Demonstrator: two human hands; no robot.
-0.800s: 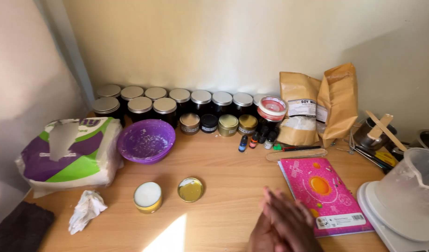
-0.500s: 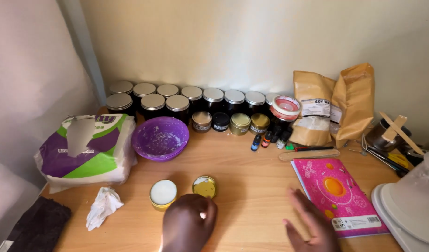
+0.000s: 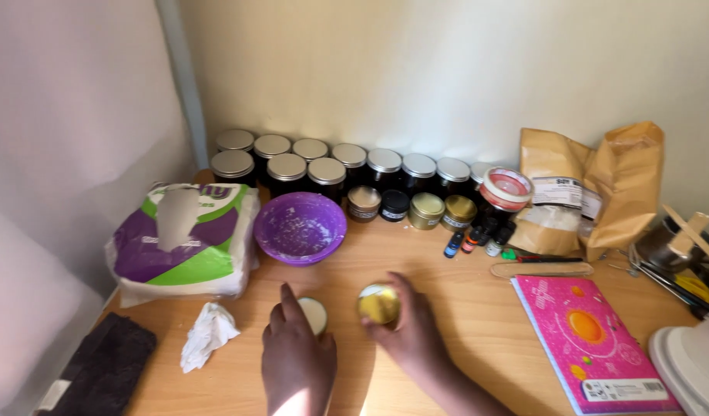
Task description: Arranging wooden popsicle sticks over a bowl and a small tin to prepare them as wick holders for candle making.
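Near edge: left hand (image 3: 297, 362) lies palm-down over a small tin of pale wax (image 3: 314, 313), fingers loosely together, forefinger along the tin's left rim; touching it, not gripping. Right hand (image 3: 412, 339) is curled around the near side of a small gold-lidded tin (image 3: 378, 304), thumb and fingers on its rim, so it holds that tin where it stands on the bench (image 3: 462, 323).

Change since 0.8 s ago: both hands were then pressed together at the near edge, right of the two tins and clear of them. Half a second ago they had parted, the left raised close to the camera. Now each has come down on its own tin. Both tins sit in the same spots as before, side by side, just apart, so nothing has been lifted.

Near left: crumpled tissue (image 3: 208, 333), dark cloth (image 3: 104, 366). Near right: pink notebook (image 3: 593, 343).

Mid bench: purple bowl (image 3: 300, 227) with pale residue, just beyond the tins; green-and-purple tissue pack (image 3: 183, 243) to its left.

Far: rows of dark lidded jars (image 3: 327, 166) along the wall, small dropper bottles (image 3: 478, 240), brown paper bags (image 3: 593, 192) at far right.
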